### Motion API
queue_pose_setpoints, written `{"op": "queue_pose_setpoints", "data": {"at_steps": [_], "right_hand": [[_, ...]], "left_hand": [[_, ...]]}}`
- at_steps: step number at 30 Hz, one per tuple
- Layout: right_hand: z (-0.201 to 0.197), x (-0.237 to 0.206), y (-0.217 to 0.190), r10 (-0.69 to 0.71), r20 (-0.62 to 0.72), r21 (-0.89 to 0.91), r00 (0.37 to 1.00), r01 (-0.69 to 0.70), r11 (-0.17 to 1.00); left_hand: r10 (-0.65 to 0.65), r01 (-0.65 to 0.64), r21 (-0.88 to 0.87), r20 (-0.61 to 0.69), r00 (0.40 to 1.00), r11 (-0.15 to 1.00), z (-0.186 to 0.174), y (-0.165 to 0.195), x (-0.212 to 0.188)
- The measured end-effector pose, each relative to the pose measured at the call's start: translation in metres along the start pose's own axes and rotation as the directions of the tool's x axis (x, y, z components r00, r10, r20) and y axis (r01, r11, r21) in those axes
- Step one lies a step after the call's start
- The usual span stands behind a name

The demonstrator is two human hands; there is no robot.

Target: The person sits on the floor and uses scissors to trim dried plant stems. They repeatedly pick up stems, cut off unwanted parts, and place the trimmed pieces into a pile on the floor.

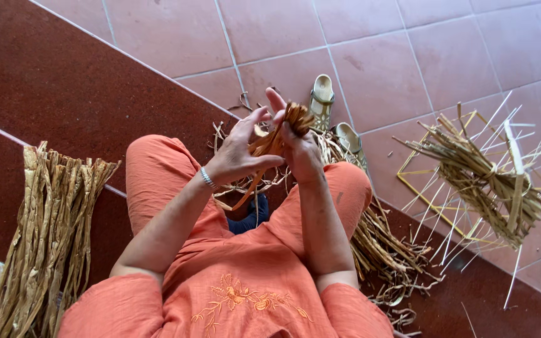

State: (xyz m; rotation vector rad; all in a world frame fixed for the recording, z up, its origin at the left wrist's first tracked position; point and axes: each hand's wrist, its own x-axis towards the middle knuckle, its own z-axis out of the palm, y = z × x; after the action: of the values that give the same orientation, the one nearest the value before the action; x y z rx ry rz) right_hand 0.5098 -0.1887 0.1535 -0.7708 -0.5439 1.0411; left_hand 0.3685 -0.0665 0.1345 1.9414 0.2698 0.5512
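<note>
Orange-sleeved arms rise to a left hand (236,153) with fingers spread, pinching dried fibre strips (277,134) that the right hand (302,150) grips closed above the knees, the weaving seemingly barely begun, loose strands (383,250) on the step and a bundle (48,231) unused.

Bare tiles (270,37) ahead open; fibre bundle (51,231) crowds left, strip pile (389,250) and frame (471,169) right.
</note>
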Motion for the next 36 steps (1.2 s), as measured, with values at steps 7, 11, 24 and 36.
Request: {"op": "queue_pose_setpoints", "data": {"at_steps": [7,11,24,36], "right_hand": [[0.009,0.005,-0.018,0.037,0.059,-0.351,0.998,-0.014,0.936],[0.007,0.029,-0.05,0.1,0.234,-0.736,0.967,0.109,0.668],[0.081,0.071,-0.104,0.267,0.274,-0.931,0.924,0.185,0.315],[0.064,0.077,-0.027,0.187,0.434,-0.496,0.882,0.061,0.866]], "left_hand": [[-0.039,0.064,-0.184,0.134,0.99,0.981,0.019,0.002,0.03],[-0.192,0.227,-0.2,0.179,0.965,0.953,0.021,-0.015,0.022],[-0.031,0.056,-0.192,0.129,0.991,0.98,0.007,-0.008,0.031],[0.133,-0.293,-0.513,-0.325,0.936,0.807,-0.078,0.038,0.097]]}}
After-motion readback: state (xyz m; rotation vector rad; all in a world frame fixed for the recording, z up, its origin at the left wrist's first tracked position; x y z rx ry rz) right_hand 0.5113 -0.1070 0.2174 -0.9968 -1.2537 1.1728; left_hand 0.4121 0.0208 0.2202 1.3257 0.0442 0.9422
